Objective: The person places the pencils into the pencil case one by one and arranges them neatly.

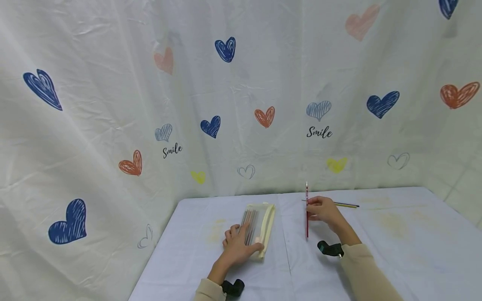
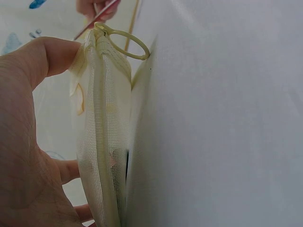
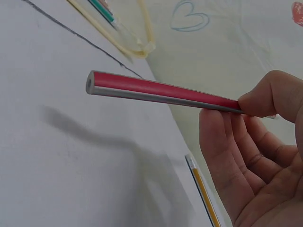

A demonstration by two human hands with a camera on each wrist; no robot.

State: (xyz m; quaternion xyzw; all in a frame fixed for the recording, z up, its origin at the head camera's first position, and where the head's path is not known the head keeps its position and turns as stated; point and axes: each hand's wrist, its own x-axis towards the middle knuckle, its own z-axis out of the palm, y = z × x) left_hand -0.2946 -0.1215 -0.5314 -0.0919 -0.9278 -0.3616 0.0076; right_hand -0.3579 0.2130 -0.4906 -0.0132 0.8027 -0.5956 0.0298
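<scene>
A pale yellow see-through mesh pencil case (image 1: 268, 225) lies flat on the table with several slim pencils (image 1: 249, 221) visible through it. Across its top rests my left hand (image 1: 238, 246), fingers spread, with the thumb (image 2: 59, 54) touching near the zipped edge. A ring-shaped pull (image 2: 135, 45) hangs at the zip's end. Between thumb and fingertips, my right hand (image 1: 324, 210) pinches a red and silver striped pencil (image 3: 151, 89) above the table, to the right of the case. The pencil's flat end points toward the right wrist camera.
A yellow and black pencil (image 1: 348, 205) lies on the white-covered table (image 1: 399, 251), behind and right of my right hand. A white curtain (image 1: 241, 92) printed with hearts hangs beyond the back edge. Both wrists carry black camera mounts (image 1: 330, 248).
</scene>
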